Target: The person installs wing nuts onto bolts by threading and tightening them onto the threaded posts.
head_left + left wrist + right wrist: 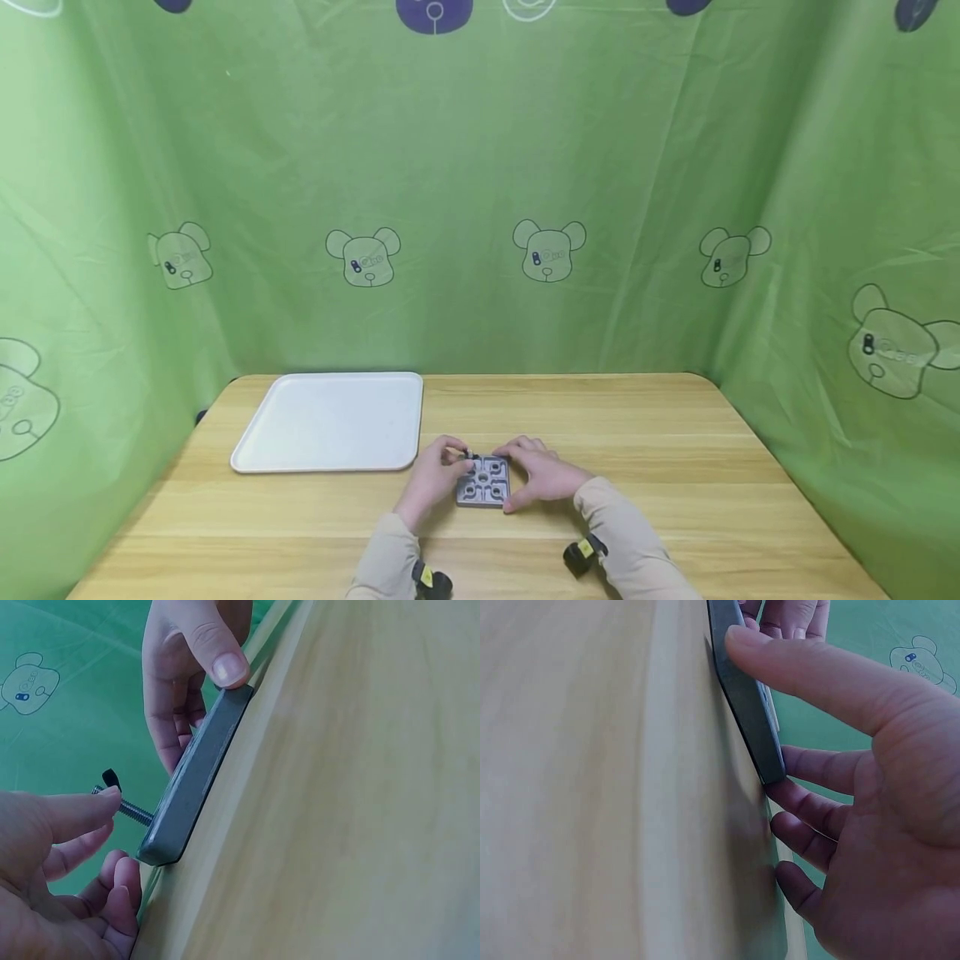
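Observation:
A square grey metal plate (483, 479) with recessed round holes lies on the table, in front of me. At its far left corner a threaded bolt (136, 813) stands up from the plate, with a small black wing-like piece (111, 778) near its top. My left hand (435, 477) pinches the top of this bolt; the other fingers curl loosely beside the plate's edge. With thumb and fingers spread across the right side, my right hand (543, 475) grips the plate. How deep the bolt sits in its hole is hidden.
A white rectangular tray (330, 425) lies at the table's back left. The wooden tabletop (637, 433) extends around the plate, and green printed curtains (465, 317) stand behind and on both sides. Each wrist carries a black strapped camera (581, 557).

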`<state>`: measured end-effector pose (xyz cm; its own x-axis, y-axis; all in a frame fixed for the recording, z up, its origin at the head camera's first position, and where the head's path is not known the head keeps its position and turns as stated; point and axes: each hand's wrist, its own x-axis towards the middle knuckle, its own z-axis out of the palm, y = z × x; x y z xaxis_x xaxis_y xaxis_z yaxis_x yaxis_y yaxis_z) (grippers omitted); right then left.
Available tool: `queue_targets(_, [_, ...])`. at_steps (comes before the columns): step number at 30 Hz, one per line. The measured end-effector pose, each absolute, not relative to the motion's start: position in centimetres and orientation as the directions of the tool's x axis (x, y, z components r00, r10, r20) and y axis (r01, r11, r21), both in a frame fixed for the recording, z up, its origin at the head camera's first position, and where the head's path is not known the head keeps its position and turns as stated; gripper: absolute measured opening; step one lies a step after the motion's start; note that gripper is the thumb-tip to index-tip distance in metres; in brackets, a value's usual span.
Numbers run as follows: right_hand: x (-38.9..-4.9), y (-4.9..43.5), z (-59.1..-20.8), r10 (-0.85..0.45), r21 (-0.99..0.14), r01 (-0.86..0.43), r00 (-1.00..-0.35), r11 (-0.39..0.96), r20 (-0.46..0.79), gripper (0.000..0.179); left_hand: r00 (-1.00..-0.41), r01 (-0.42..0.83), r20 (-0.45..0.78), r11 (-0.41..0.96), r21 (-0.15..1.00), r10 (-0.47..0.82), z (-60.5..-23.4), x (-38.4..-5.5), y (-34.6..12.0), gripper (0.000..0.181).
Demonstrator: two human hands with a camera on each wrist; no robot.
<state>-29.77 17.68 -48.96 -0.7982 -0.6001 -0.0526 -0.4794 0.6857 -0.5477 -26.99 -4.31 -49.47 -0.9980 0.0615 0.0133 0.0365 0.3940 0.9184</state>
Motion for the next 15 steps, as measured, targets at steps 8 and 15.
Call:
queue_targets(8, [-29.73,17.58,-48.91,-0.595,-0.553,-0.47,-0.802,0.687,-0.058,0.088,-0.999,0.023,0.002,0.394,0.919,0.054,-49.52,-26.9,-4.44,0.019])
queue_targets(15, [-29.77,17.62,-48.93,-0.599,-0.555,-0.473,-0.799,0.684,-0.057,0.088,-0.997,0.047,0.021,0.4,0.915,0.071,-49.67,-27.01,-4.41,0.02])
